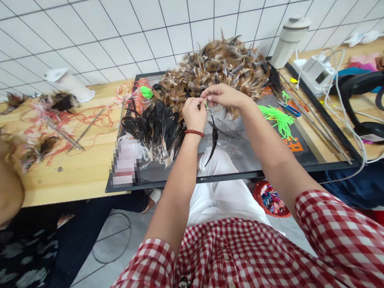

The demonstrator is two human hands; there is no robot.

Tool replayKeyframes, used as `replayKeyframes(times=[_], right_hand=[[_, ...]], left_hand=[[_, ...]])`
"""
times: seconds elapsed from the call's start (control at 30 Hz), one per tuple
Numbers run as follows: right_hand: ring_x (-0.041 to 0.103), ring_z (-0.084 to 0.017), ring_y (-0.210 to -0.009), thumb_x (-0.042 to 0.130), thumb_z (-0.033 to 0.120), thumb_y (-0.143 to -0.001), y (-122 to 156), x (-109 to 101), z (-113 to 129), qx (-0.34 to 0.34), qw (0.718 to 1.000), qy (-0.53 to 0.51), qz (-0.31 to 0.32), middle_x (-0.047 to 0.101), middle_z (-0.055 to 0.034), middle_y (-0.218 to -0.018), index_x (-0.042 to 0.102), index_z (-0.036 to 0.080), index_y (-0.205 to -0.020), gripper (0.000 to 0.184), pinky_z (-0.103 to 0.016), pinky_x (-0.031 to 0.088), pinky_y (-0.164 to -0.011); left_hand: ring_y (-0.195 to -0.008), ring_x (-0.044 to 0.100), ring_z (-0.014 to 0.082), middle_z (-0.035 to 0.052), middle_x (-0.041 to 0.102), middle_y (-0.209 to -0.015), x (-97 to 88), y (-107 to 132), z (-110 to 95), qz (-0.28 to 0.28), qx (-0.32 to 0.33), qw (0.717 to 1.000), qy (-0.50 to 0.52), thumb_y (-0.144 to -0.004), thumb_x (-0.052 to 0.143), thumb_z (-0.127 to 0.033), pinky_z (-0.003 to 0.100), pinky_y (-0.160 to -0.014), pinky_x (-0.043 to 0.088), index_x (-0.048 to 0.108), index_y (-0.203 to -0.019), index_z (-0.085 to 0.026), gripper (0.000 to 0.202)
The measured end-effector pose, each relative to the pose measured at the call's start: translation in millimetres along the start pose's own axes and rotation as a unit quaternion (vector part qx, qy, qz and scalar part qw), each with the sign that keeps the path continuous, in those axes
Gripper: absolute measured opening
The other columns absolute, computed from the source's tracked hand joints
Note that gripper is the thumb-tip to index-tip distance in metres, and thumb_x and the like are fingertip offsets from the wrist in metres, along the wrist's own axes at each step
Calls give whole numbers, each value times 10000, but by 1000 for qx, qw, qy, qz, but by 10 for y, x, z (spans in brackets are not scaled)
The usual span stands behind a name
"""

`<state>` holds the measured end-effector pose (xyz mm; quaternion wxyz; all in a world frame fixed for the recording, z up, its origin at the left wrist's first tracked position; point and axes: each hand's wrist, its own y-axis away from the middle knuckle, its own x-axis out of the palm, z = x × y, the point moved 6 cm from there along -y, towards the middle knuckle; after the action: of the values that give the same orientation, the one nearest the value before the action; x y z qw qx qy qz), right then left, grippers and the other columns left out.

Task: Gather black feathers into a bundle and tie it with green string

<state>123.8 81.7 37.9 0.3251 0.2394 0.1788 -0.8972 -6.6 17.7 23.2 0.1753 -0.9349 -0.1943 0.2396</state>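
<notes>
My left hand (194, 113) and my right hand (224, 95) meet above a dark glass-topped tray (235, 167), fingers pinched together. Between them they hold the top of a long black feather (213, 138) that hangs down, with a bit of green string (206, 105) at the pinch. A big heap of brown feathers (220, 69) lies just behind the hands. A pile of black feathers (156, 128) sits to the left of my left wrist, which wears a red bead bracelet. Loose green strings (278, 118) lie to the right.
Another person sits at the left, by red strings (74, 119) and feather bundles on the wooden table (75, 173). Thin metal rods (315, 118), blue scissors (289, 108), a white bottle (289, 39), a white device with cables (317, 72) and black headgear (374, 99) lie right. A red basket (268, 198) stands on the floor.
</notes>
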Motion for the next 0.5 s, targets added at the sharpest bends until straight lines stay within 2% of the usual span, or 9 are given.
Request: replayKeyframes(times=[0.07, 0.13, 0.27, 0.33, 0.43, 0.5], right_hand=[[593, -130, -665, 698, 352, -845, -8, 23, -8, 7, 1000, -7, 2, 682, -2, -729, 712, 179, -938, 197, -270, 500, -664], [583, -132, -640, 723, 373, -820, -13, 28, -6, 14, 1000, 1, -6, 666, 2, -689, 715, 184, -892, 203, -274, 488, -646], [593, -159, -641, 669, 284, -795, -8, -47, 3, 38, 994, 81, -66, 672, -23, -685, 699, 175, -782, 114, -314, 485, -690], [623, -195, -724, 627, 226, -792, 9, -125, 11, 48, 980, 157, -113, 705, -57, -743, 706, 165, -775, 100, -343, 488, -760], [656, -271, -868, 581, 184, -797, 52, -252, -8, 82, 941, 264, -193, 748, -116, -859, 740, 155, -829, 165, -393, 480, -841], [665, -312, -915, 574, 184, -799, 66, -285, -51, 112, 923, 301, -211, 758, -141, -900, 757, 154, -865, 197, -420, 474, -862]], left_hand=[[-992, 698, 206, 53, 755, -922, -6, -8, 39, -14, -18, 1000, -2, -868, 656, -135, 288, -953, 519, 689, -729, -225, 169], [-981, 702, 202, 42, 756, -907, 16, -23, 96, -15, -48, 998, 26, -864, 661, -151, 270, -870, 528, 694, -746, -226, 144], [-931, 701, 190, 32, 751, -867, 83, -65, 202, 12, -87, 993, 84, -838, 688, -164, 244, -746, 515, 703, -749, -226, 110], [-854, 691, 184, 25, 728, -793, 72, -92, 252, 20, -93, 992, 80, -815, 713, -166, 240, -709, 499, 701, -724, -220, 107], [-704, 640, 165, 8, 652, -652, 50, -124, 309, 51, -102, 992, 54, -790, 736, -163, 231, -628, 449, 670, -655, -205, 156], [-591, 580, 138, -13, 576, -562, 51, -121, 313, 80, -126, 987, 65, -813, 718, -161, 217, -570, 406, 626, -616, -200, 220]])
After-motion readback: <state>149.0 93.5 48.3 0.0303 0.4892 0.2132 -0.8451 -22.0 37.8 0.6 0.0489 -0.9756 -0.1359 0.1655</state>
